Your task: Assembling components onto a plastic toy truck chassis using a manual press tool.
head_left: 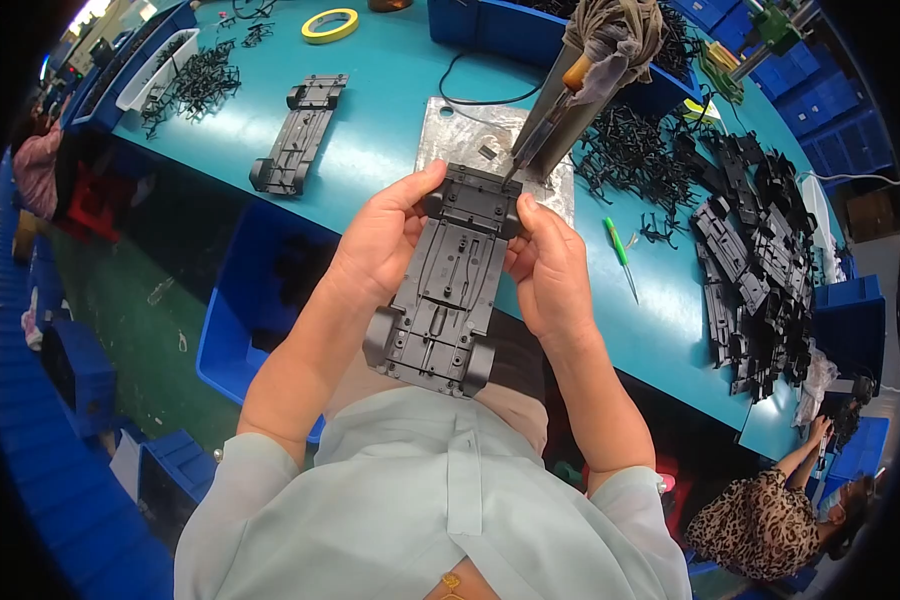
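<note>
Both my hands hold a black plastic toy car chassis (445,270) by its far end, tilted over the table's front edge. My left hand (380,235) grips its left side with the thumb on top. On its right side, my right hand (550,260) does the same. A soldering iron (550,125), fixed upright with cloth wrapped round its top, points its tip down at the chassis's far edge. Whether the tip touches the plastic I cannot tell. Beneath the iron lies a scuffed metal plate (440,130) with a small dark piece (487,152) on it.
Another chassis (300,135) lies on the teal table (380,80) at left. Right of the iron are loose black clips (630,155), a green-handled screwdriver (620,255) and heaped chassis (760,260). Yellow tape (330,26) sits far left; a blue bin (230,330) stands below. Another person (770,515) works at right.
</note>
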Motion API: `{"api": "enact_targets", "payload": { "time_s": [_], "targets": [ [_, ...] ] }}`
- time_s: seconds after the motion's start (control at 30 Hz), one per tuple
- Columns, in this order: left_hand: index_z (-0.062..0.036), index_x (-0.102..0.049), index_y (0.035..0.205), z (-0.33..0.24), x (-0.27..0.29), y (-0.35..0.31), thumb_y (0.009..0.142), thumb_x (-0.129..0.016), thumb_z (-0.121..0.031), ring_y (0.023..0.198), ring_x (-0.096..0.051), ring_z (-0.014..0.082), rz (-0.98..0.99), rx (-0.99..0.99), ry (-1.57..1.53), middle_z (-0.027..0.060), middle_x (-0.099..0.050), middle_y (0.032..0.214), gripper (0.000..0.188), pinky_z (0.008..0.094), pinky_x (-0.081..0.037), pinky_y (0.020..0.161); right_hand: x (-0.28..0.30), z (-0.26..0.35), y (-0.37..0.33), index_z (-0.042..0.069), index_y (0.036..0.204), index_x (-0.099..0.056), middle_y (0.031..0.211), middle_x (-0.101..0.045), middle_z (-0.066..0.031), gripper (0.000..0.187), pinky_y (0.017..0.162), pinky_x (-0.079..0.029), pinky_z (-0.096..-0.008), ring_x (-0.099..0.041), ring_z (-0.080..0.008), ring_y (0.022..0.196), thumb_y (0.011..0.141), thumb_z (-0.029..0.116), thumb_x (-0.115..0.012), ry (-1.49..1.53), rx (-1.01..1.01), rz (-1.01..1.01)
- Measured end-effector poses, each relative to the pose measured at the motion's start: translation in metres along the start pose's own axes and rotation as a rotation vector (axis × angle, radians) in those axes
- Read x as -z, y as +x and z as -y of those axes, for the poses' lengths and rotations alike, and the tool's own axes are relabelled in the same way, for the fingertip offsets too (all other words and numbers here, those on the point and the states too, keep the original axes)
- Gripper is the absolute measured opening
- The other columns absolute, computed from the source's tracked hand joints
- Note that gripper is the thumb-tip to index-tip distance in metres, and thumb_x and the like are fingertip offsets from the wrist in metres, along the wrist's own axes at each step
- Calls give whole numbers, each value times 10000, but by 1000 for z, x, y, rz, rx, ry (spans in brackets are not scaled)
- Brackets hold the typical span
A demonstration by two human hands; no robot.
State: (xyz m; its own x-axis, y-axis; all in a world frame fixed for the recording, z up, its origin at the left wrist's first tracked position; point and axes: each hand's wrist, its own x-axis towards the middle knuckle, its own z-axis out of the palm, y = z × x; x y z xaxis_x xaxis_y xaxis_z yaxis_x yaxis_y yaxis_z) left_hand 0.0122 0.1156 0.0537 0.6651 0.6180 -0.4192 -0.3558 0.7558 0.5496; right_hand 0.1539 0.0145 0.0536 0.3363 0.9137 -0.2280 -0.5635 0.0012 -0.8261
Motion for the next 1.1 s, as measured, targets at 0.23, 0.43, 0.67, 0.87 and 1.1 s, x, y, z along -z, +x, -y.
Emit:
{"api": "enact_targets", "payload": {
  "time_s": [0.23, 0.43, 0.67, 0.87, 1.1],
  "targets": [
    [-39, -597, 999, -2, -3, -1, 898, -623, -287, 773, -638, 133, -43, 13, -9, 70, -656, 898, 269, 275, -540, 709, -4, 3, 1, 28, 960, -593, 891, -654, -53, 260, 669, -503, -256, -618, -111, 749, 952, 279, -530, 6, -9, -22],
    [-34, -598, 999, -5, 0, -1, 902, -616, -288, 768, -642, 137, -1, 22, -11, 77, -662, 891, 273, 281, -543, 702, -7, 5, 1, 37, 878, -592, 804, -646, -46, 256, 639, -504, -251, -617, -106, 687, 940, 283, -561, 14, -1, -28],
    [-36, -603, 994, -5, -2, -2, 906, -608, -297, 772, -646, 142, 29, 34, -33, 79, -668, 893, 275, 289, -542, 702, -7, 5, 3, 39, 864, -591, 779, -637, -39, 256, 628, -499, -245, -605, -102, 664, 939, 282, -562, 0, 2, -25],
    [-49, -611, 987, -5, -4, -3, 904, -610, -314, 764, -638, 127, -17, 1, 38, 63, -668, 889, 278, 270, -528, 700, -5, 5, 3, 48, 850, -591, 777, -630, -32, 259, 619, -492, -244, -600, -98, 666, 932, 293, -572, -2, -10, -27],
    [-57, -616, 987, -5, -2, 0, 902, -610, -328, 768, -630, 114, -20, 0, 55, 48, -666, 893, 284, 257, -516, 706, -5, 5, 4, 58, 837, -586, 765, -614, -19, 255, 615, -494, -244, -596, -99, 660, 929, 295, -577, -3, -8, -39]
  ]
}}
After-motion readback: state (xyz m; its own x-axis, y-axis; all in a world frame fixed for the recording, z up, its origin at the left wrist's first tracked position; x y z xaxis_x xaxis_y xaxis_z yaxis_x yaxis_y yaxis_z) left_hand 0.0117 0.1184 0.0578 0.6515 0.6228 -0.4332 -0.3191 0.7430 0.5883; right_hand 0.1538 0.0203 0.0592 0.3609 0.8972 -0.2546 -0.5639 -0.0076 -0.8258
